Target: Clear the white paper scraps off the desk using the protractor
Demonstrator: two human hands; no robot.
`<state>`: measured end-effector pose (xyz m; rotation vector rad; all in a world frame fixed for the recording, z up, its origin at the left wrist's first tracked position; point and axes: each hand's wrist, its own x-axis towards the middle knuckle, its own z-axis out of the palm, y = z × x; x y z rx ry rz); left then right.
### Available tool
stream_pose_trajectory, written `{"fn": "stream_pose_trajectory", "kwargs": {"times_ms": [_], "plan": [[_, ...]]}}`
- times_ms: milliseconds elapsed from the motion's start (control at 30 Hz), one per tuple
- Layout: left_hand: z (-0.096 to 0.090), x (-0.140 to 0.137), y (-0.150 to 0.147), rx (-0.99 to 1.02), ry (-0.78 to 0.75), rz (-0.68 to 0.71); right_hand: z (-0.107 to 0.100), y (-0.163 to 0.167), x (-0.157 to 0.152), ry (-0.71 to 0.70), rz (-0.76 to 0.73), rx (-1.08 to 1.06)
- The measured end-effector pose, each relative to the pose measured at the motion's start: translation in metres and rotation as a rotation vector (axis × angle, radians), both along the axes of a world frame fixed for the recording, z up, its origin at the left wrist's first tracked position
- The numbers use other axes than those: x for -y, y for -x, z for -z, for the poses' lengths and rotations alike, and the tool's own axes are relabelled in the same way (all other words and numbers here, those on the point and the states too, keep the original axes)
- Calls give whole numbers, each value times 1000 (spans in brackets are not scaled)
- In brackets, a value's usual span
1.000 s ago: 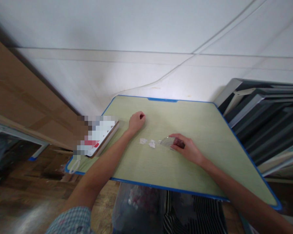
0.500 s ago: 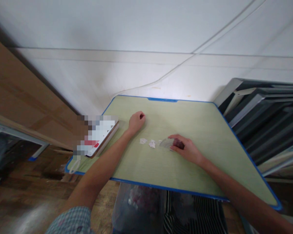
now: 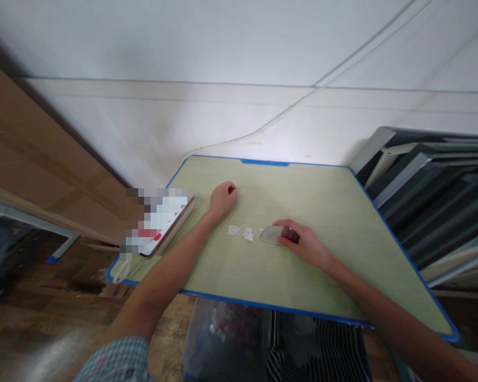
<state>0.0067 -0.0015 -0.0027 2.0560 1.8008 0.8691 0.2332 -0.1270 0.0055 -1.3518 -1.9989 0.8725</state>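
My right hand (image 3: 306,244) pinches a clear half-round protractor (image 3: 270,234) between thumb and fingers, low over the table. The part of it near my palm looks dark reddish and shaded. Just left of the protractor lie small white paper scraps (image 3: 248,234), with the edge of another beside its rim. My left hand (image 3: 223,198) rests on the table farther back, fingers curled into a loose fist; I see nothing in it.
The pale green table (image 3: 322,191) has a blue rim. At its left edge stands a box-like item (image 3: 167,228), partly pixelated. Dark framed panels (image 3: 434,175) lean at the right, a large cardboard sheet (image 3: 43,154) at the left. A plastic bin (image 3: 227,339) sits below the front edge.
The protractor in my right hand has shifted very slightly and shows more sharply. My left hand and the paper scraps have stayed in place.
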Motion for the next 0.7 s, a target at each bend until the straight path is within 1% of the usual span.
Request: {"fn": "stream_pose_trajectory", "kwargs": {"times_ms": [233, 500, 700], "plan": [[-3, 2, -1, 0, 17, -5, 2, 2, -1, 31, 24, -56], [-1, 1, 0, 0, 7, 1, -1, 5, 2, 27, -40, 29], [1, -1, 1, 9, -1, 6, -1, 7, 5, 86, -108, 3]]}}
